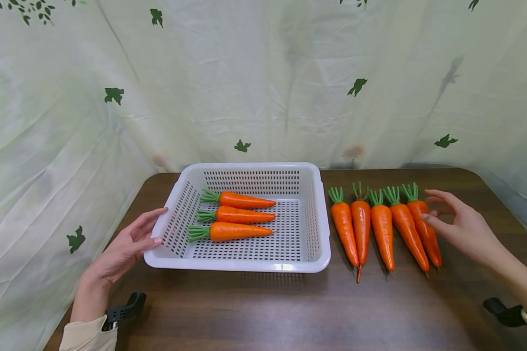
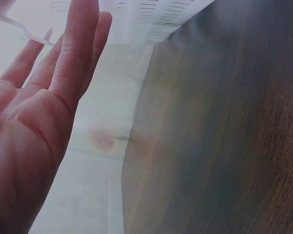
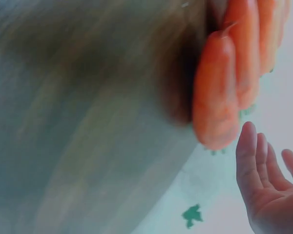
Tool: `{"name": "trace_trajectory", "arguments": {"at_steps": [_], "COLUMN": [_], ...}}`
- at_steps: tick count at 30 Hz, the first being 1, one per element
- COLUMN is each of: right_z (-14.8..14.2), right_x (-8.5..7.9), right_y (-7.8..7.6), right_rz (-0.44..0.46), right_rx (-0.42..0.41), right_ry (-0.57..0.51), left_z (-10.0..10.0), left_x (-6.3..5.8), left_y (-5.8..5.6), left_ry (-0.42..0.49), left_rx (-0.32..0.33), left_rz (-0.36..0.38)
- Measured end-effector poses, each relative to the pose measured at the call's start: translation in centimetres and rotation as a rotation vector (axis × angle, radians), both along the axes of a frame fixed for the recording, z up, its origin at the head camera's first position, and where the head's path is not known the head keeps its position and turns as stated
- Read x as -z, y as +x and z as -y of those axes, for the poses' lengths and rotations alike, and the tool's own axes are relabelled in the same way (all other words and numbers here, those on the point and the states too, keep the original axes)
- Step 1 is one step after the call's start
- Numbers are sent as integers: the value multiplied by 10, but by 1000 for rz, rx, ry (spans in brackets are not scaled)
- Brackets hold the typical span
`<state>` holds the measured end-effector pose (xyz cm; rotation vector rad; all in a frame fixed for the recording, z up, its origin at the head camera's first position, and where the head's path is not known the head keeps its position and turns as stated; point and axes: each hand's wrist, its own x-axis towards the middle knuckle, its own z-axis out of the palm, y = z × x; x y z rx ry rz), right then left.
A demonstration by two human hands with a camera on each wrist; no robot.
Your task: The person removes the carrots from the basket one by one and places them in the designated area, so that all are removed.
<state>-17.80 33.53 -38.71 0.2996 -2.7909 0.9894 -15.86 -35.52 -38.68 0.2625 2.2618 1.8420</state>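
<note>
The right hand (image 1: 471, 230) has its fingers spread and grips nothing, thumb tip at the rightmost carrot (image 1: 428, 235); whether they touch, I cannot tell. The left hand (image 1: 122, 249) lightly holds the basket (image 1: 237, 265) by its left rim, thumb on top. Three carrots lie in the basket, tips rightward; five lie in a row on the worktop (image 1: 246, 312), right of the basket, leaves toward the far edge.

A clumsy pinch could roll the rightmost carrot into its close neighbour and skew the row. Pressing down on the flared rim could tip or slide the basket.

The far edge, with the curtain (image 1: 263, 97) behind, leaves little room; the worktop's near side and right edge offer more.
</note>
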Motion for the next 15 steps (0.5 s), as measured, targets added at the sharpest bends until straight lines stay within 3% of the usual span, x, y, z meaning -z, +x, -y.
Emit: {"name": "trace_trajectory", "arguments": {"at_steps": [15], "right_z": [41], "right_x": [-32], "right_y": [6], "right_rz": [38], "right_rx": [-168], "right_ry": [56], "left_z": [0], "left_x": [-2], "left_y": [0], "left_ry": [3], "left_rx": [12], "left_rz": [3]}}
